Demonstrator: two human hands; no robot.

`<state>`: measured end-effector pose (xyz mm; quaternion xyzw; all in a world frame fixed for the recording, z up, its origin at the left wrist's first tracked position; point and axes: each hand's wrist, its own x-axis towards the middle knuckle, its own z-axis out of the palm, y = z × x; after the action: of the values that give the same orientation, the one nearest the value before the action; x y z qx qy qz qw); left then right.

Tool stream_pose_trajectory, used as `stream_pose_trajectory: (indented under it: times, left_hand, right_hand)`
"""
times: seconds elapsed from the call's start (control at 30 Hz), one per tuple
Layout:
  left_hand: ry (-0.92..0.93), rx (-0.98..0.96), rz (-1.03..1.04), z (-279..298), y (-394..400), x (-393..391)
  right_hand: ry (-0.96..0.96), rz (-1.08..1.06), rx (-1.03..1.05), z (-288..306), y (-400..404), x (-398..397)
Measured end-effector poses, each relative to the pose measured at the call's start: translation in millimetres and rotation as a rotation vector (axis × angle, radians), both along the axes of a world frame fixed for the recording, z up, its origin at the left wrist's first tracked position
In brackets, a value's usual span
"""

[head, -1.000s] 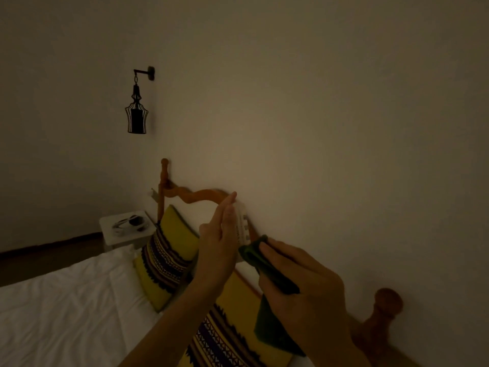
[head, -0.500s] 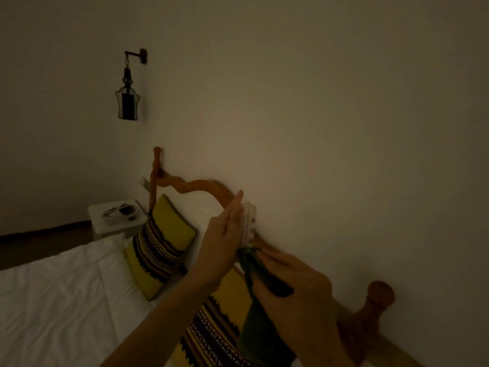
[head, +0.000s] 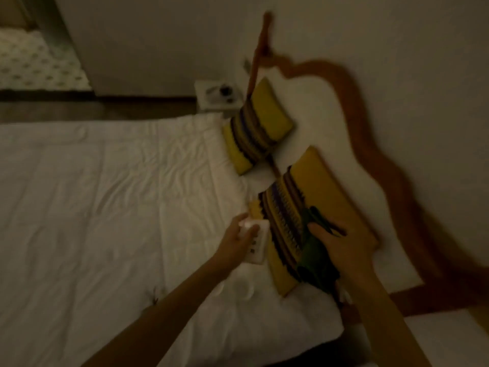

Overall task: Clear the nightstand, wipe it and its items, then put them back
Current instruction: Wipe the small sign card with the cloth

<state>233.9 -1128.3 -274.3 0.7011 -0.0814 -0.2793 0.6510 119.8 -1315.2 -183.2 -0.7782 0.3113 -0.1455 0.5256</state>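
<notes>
Looking down at a dim, motion-blurred bedroom. Left to right:

- Far left: a doorway strip of patterned floor point(head: 37, 59), then dark wood floor along the wall.
- White bed point(head: 105, 207) fills the left and centre, cover creased.
- Far centre: white nightstand point(head: 205, 102) against the wall, just left of the headboard post. A dark round item and a pale loop of something sit on its top; too blurred to identify.
- Left hand point(head: 239, 238) holds a small white remote-like device point(head: 255, 245) low over the bed, just left of the near pillow. Thumb on its top face, fingers wrapped underneath. Device is a flat pale rectangle with a few small dark marks on the face, and a bright glare spot at the thumb end. Whether it touches the cover I can't tell.
- Two yellow pillows with dark striped bands: far pillow point(head: 267, 120) near the post, near pillow point(head: 317, 186) closer in, both leaning on the headboard.
- Right hand point(head: 344, 250) grips a dark green cloth point(head: 313, 250), bunched under the fingers, over the near pillow's right half. Part of the cloth hangs below the palm.
- Hands are apart, each clamped on its own item.
- Right: curved orange-brown wooden headboard point(head: 412, 197) with a white inset, against a plain wall.
</notes>
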Motion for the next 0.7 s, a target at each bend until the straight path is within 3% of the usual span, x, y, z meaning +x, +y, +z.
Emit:
stream_pose_trajectory:
  times: [0.13, 0.33, 0.57, 0.7]
  left_hand:
    - [0.160, 0.231, 0.210, -85.1, 66.5, 9.7]
    - [0.126, 0.659, 0.297, -179.3, 113.9, 10.0]
    - [0.016, 0.947, 0.112, -287.9, 118.4, 11.4]
    - [0.058, 0.935, 0.060, -335.2, 110.3, 10.6]
  right_hand:
    - [0.129, 0.057, 0.013, -71.3, 23.0, 21.8]
    - [0.279, 0.099, 0.141, -176.1, 63.9, 47.3]
    - [0.394, 0.169, 0.252, -269.9, 100.0, 44.1]
    - [0.416, 0.170, 0.248, -305.0, 102.5, 41.4]
